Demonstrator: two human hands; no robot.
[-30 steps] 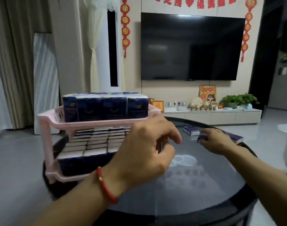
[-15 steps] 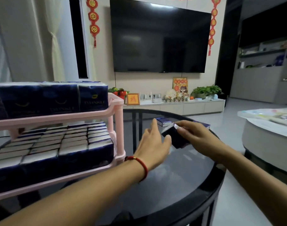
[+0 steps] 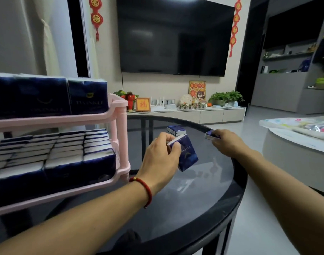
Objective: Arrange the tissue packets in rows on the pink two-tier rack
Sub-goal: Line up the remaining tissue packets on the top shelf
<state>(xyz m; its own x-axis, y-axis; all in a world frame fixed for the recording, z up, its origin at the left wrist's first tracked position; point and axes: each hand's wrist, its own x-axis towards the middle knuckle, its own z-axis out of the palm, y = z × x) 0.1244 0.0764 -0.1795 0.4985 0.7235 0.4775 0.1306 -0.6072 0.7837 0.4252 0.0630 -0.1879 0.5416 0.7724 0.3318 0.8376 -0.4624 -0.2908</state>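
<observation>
Meanwhile, the left hand (image 3: 162,159) hovered above the round dark glass tabletop (image 3: 203,196), its fingers (image 3: 176,147) pinched on a dark blue packet (image 3: 187,155) held tilted, white end up, clear of the glass. A red bracelet (image 3: 145,190) circled that wrist. Farther out, near the far right rim, the right hand (image 3: 226,142) rested on the tabletop with its fingers curled over a second packet (image 3: 210,135), which lay flat on the glass; only that packet's near end showed. Between and behind the two hands, a third packet (image 3: 176,130) lay by itself on the glass, touching neither hand.

To the left stood the pink rack (image 3: 119,115), its foot on the tabletop. The lower tier (image 3: 65,192) was packed with upright packets in close rows, white tops showing. The upper tier (image 3: 65,119) carried a front row of packets standing face out, pressed side by side; what lay behind that row could not be seen.

Beyond the table, a large black television (image 3: 176,35) hung on the wall above a low white cabinet (image 3: 194,115) lined with small ornaments and plants. Red hanging decorations (image 3: 96,17) flanked the screen. At the right edge sat a pale round table (image 3: 295,144) with coloured wrapping on it.
</observation>
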